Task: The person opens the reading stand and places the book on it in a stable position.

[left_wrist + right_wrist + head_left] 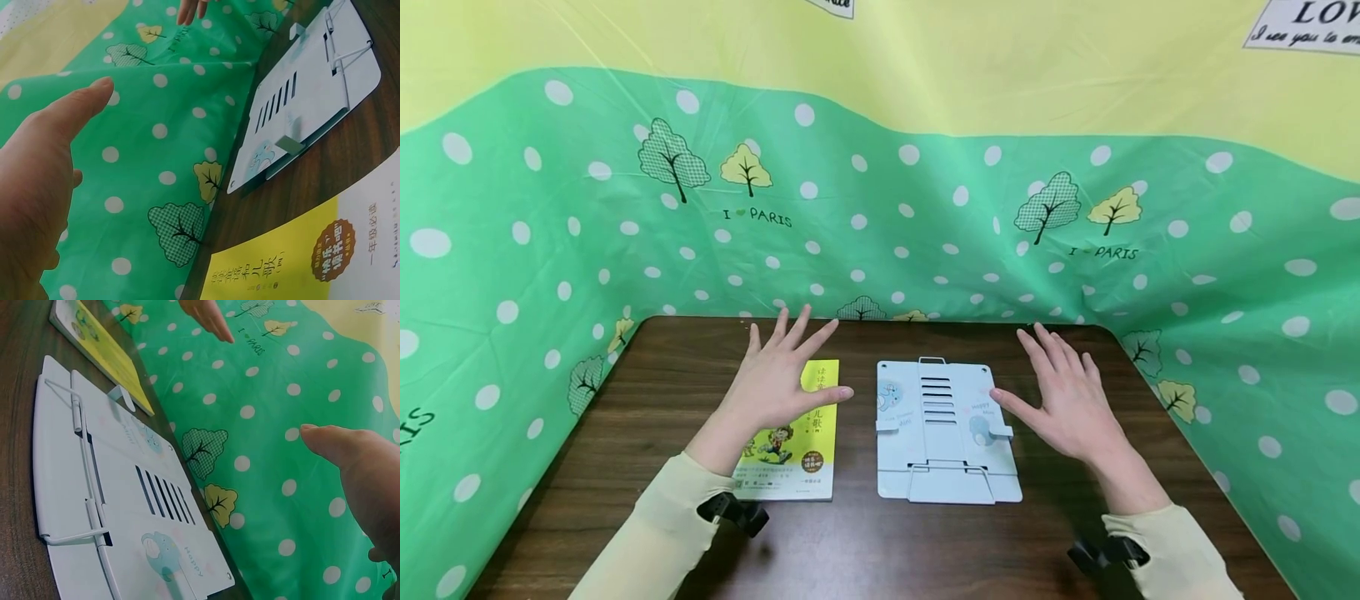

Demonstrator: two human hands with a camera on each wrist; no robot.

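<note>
My left hand (775, 379) hovers over the upper left of a yellow and white book (808, 437), fingers spread and nothing in them. The book lies face up, its cover showing Chinese characters and a cartoon child; the hand hides part of it. To its right a pale blue-white metal book stand (943, 442) lies flat, with a row of slots, two side clips, a wire bracket and elephant prints. My right hand (1067, 400) is held above the table beside the stand, fingers extended, its thumb overlapping the stand's right edge in the head view. Both wrist views show a raised thumb, apart from stand and book.
The dark wood-grain table (865, 550) carries the book and stand. A green and yellow cloth (925, 192) with white dots and printed trees hangs behind it and along both sides. Each wrist wears a black strap-mounted device (737, 512).
</note>
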